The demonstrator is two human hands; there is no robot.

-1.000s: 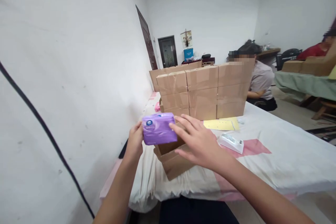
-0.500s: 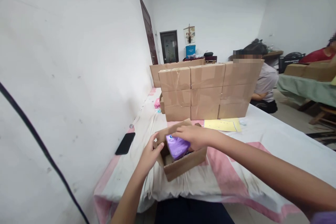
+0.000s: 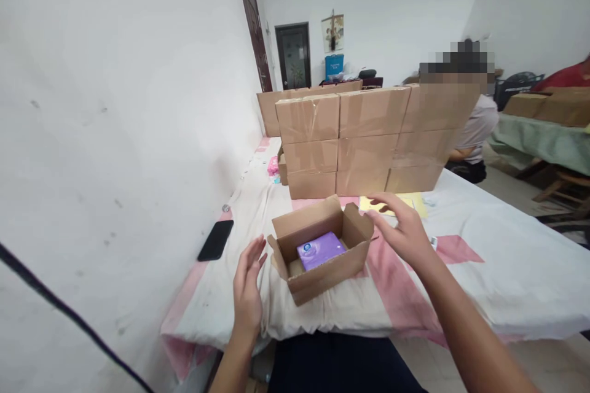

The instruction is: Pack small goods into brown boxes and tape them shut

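Observation:
An open cardboard box (image 3: pixel 329 274) sits at a slant on the cloth-covered table, its flaps raised. Inside, lying flat on the bottom, is a purple plastic-wrapped pack (image 3: pixel 321 250) that looks like tissues. My left hand (image 3: pixel 249 285) is just off the box's left end, fingers extended and holding nothing. Over on the other side, my right hand (image 3: pixel 400 228) hovers by the right end flap, fingers spread and nothing in them. Part of a yellow sheet (image 3: pixel 417 204) shows behind that hand.
Beyond the open box stands a wall of stacked, taped cartons (image 3: pixel 364 144). A black phone (image 3: pixel 216 240) lies on the left, near the wall. Pink packaging (image 3: pixel 273 165) is by the cartons' left side. A person (image 3: pixel 482 126) sits behind the stack at right.
My right hand has let go of the purple pack and moved out to the right. The pack now lies in the box. My left hand has come off the box's left edge.

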